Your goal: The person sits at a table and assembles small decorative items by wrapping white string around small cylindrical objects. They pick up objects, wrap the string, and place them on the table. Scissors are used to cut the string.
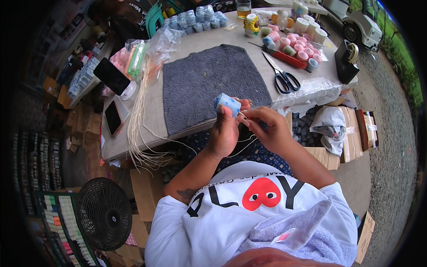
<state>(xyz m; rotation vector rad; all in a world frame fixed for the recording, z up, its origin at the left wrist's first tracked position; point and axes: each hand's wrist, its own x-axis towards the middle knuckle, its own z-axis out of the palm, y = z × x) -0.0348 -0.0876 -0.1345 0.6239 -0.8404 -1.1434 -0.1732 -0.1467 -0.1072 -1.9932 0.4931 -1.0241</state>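
Note:
My left hand [223, 133] is closed around a small white and blue candle [228, 104], tilted on its side above the table's near edge. At the candle's right end, my right hand [267, 124] pinches a thin pale wick [241, 114] between thumb and fingers. A loose length of the cord hangs below both hands. To the left, a bundle of long cream wicks [141, 113] lies over the table and droops off its front edge. A dark grey towel [213, 80] is spread just beyond my hands.
Black-handled scissors [283, 76] lie right of the towel, near a red tray [288, 58] of pink candles. A tape dispenser [347, 62] stands at the right corner. Two phones, one on a stand [128, 90], sit at left. Below is a black fan [104, 213].

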